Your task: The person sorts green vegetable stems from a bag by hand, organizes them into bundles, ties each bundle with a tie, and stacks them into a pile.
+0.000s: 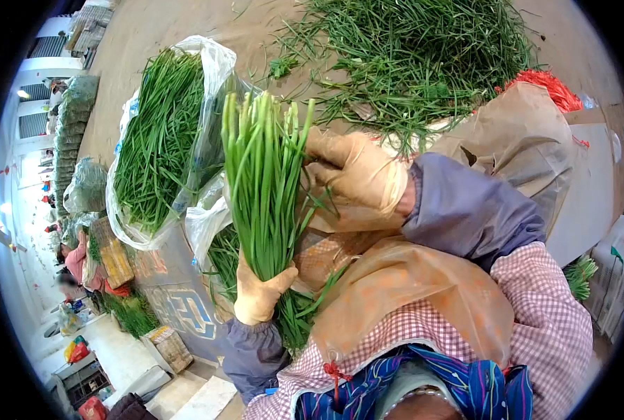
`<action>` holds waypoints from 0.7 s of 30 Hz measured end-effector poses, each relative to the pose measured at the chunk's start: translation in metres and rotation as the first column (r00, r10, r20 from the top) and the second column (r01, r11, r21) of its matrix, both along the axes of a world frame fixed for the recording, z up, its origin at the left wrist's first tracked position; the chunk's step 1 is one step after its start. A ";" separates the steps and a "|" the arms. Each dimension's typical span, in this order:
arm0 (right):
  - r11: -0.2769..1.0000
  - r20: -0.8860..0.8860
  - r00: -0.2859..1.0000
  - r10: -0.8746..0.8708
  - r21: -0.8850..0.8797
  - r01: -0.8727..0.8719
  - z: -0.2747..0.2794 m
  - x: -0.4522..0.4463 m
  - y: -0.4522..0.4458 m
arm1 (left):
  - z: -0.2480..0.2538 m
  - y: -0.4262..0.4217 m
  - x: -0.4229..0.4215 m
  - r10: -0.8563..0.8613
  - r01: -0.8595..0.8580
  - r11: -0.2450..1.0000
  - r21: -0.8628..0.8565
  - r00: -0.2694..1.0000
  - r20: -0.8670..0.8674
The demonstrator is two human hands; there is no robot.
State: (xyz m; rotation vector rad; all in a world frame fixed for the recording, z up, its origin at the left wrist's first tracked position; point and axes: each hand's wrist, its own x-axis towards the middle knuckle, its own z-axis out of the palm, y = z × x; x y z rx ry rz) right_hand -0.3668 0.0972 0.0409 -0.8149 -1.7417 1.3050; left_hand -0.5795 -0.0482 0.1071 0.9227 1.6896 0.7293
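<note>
Beside brown apron (410, 280): bunch of green stalks (259, 189), pale ends pointing away from body. Left hand (261, 294) closed around lower part; right hand (361, 164) half-curled alongside, hold unclear. Possible fault: bunch fanning or slipping, should left grip slacken.

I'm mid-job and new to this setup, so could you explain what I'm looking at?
There is no machine here: you are seeing a person's own two hands through one camera worn on the head, pointing forward and down. The tan-gloved left hand grips a bundle of long green stalks with pale ends. The tan-gloved right hand is beside the bundle; I can't tell whether its fingers touch it. On the brown floor lies a loose heap of thin green leaves. Left of the bundle is an open white plastic bag filled with similar greens.
</note>
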 end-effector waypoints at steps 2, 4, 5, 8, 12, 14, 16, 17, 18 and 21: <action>0.969 0.231 0.971 -0.057 0.248 -0.002 0.002 0.019 0.014 | -0.003 -0.005 -0.007 0.020 -0.017 0.999 -0.047 0.998 0.053; 0.926 0.518 0.828 -0.214 0.377 0.004 -0.034 0.037 0.041 | 0.001 -0.004 -0.012 -0.005 0.013 0.994 -0.110 0.997 0.073; 0.961 0.696 0.686 -0.210 0.277 0.014 -0.033 0.047 0.058 | 0.002 -0.003 -0.013 -0.018 0.030 0.990 -0.140 0.996 0.085; 0.949 0.745 0.593 -0.307 0.291 0.124 -0.042 0.091 0.086 | 0.002 -0.003 -0.014 0.060 -0.028 0.991 -0.133 0.968 0.243; 0.993 0.158 0.987 0.008 -0.116 0.011 -0.003 0.049 0.033 | -0.003 -0.001 -0.017 0.019 0.018 0.993 -0.121 0.955 0.296; 0.950 0.160 0.972 0.170 -0.289 -0.118 0.030 0.022 0.014 | 0.000 0.002 -0.011 0.050 -0.014 0.993 -0.120 0.951 0.307; 0.994 0.100 0.991 0.094 -0.063 -0.087 0.015 0.000 0.011 | -0.002 0.002 -0.013 0.016 0.025 0.991 -0.132 0.953 0.301; 0.997 0.172 0.983 0.064 0.026 -0.070 0.000 -0.002 0.013 | -0.002 0.001 -0.015 0.000 0.043 0.990 -0.138 0.954 0.299; 0.992 0.243 0.970 0.029 0.115 -0.059 -0.009 0.004 0.019 | 0.000 0.001 -0.014 0.019 0.022 0.989 -0.148 0.962 0.272; 0.988 0.352 0.924 -0.151 0.044 0.145 -0.044 0.028 0.051 | -0.001 -0.001 -0.013 -0.001 0.026 0.988 -0.153 0.987 0.159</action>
